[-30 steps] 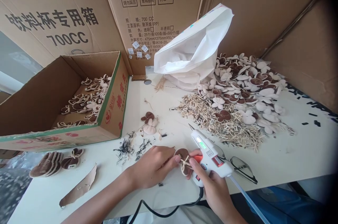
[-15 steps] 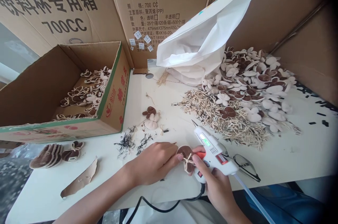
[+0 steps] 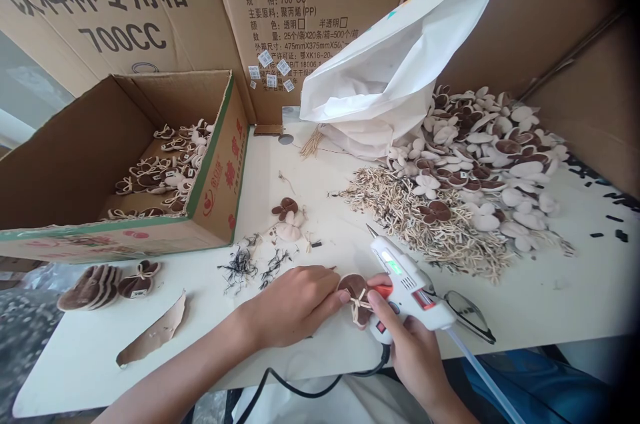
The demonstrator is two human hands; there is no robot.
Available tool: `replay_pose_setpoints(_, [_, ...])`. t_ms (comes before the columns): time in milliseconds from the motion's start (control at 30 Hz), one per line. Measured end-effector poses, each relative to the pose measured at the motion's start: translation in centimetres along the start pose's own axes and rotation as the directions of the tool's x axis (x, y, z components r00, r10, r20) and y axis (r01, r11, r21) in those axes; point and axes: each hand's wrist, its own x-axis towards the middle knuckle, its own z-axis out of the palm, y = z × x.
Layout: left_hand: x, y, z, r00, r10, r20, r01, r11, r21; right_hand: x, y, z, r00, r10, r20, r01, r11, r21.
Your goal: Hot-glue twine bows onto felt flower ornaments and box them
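Note:
My left hand (image 3: 305,304) is closed on the edge of a small brown plush flower-shaped piece (image 3: 356,281), with the thumb on top. A cream cord bow (image 3: 359,303) lies across the middle of that piece. My right hand (image 3: 403,337) is wrapped round a white hot glue gun (image 3: 407,281) with an orange trigger, its nozzle pointing up and left. The right thumb and a finger also touch the brown piece's right side. Beyond the nozzle lies a heap of cream cord bows (image 3: 430,224). The undersides of both hands' fingers are partly hidden.
An open carton (image 3: 210,211) with finished bowed pieces stands left. Plush pieces (image 3: 520,137) are heaped at the right near a white bag (image 3: 370,97). Glasses (image 3: 470,317) lie beside the glue gun. Black threads (image 3: 240,267), a torn cardboard strip (image 3: 155,334) and stacked brown pieces (image 3: 93,287) lie left.
The view has shifted slightly. Both hands keep their hold on the brown piece and the glue gun, with hardly any movement between them.

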Motion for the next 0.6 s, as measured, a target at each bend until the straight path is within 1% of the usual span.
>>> replay_pose_setpoints(333, [0.02, -0.03, -0.01, 0.999, 0.032, -0.016, -0.031, 0.998, 0.047, 0.02, -0.10, 0.05, 1.000, -0.004, 0.024, 0.004, 1.000, 0.006])
replay_pose_setpoints(467, [0.06, -0.07, -0.03, 1.000, 0.021, -0.003, -0.021, 0.999, 0.033, 0.03, -0.14, 0.07, 0.999, -0.024, 0.029, 0.023, 1.000, 0.009])
replay_pose_setpoints(600, [0.04, -0.14, -0.05, 1.000, 0.008, 0.015, -0.009, 1.000, 0.023, 0.03, -0.12, 0.10, 0.999, -0.015, 0.031, 0.014, 0.999, 0.034])
